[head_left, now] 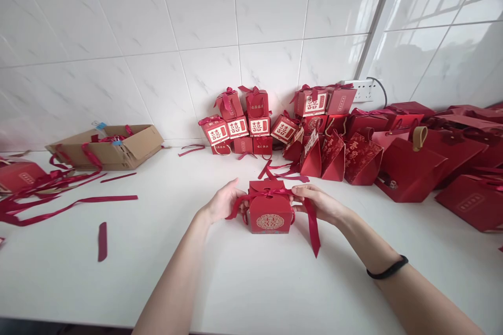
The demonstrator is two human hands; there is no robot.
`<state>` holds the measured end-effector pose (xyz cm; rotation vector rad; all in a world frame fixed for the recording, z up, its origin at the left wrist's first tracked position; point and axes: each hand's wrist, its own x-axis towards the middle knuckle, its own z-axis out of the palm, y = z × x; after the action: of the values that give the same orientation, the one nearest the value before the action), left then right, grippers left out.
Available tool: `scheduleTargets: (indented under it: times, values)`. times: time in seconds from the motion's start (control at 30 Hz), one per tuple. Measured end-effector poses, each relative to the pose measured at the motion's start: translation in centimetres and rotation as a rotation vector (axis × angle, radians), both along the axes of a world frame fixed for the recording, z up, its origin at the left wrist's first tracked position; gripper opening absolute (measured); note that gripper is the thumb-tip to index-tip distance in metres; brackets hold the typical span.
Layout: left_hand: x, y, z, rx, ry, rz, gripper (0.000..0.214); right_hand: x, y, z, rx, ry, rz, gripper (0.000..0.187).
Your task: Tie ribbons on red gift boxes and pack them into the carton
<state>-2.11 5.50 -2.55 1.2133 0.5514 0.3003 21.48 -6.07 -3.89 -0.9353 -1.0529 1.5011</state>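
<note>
Forearms (pixel 175 272) angled inward; right hand (pixel 320 203) pinching; left hand (pixel 220 204) apparently curled, fingers partly hidden.

Tabletop (pixel 243 282) free on my side of the red box (pixel 270 212), between my 2 forearms (pixel 173 277). Behind it, loose ribbons (pixel 283 171), then stacked boxes (pixel 238 128) along the wall (pixel 208 73) block my way. Right: red bags (pixel 411 167) crowd the back. Left: bare lane past my left hand (pixel 225 202), up to 1 ribbon strip (pixel 102 241) and the cardboard box (pixel 145 146).
</note>
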Motion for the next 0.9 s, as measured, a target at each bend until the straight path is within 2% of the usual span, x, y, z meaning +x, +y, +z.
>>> scheduleTargets:
  times: [0.1,0.2,0.43,0.6,0.73,0.9]
  values:
    - [-0.1,0.2,-0.2,0.015,0.052,-0.025,0.049,0.0,-0.1,0.1,-0.026,-0.002,0.027,0.022]
    - [-0.3,0.1,-0.2,0.024,-0.002,-0.015,0.040,-0.1,-0.2,0.1,-0.052,0.011,0.067,0.025]
    - [-0.7,0.1,0.2,0.018,-0.107,-0.008,0.035,0.0,0.0,-0.3,-0.042,0.016,0.094,0.028]
    - [-0.4,0.3,0.0,-0.023,-0.123,-0.016,0.044,0.1,-0.1,-0.3,-0.016,-0.019,0.126,0.029]
    - [0.1,0.0,-0.1,-0.009,-0.085,0.037,0.046,-0.1,-0.4,-0.2,-0.025,-0.035,0.118,0.032]
    - [0.5,-0.8,-0.1,-0.005,-0.090,0.072,0.041,0.1,-0.6,-1.1,-0.053,-0.278,0.018,0.036]
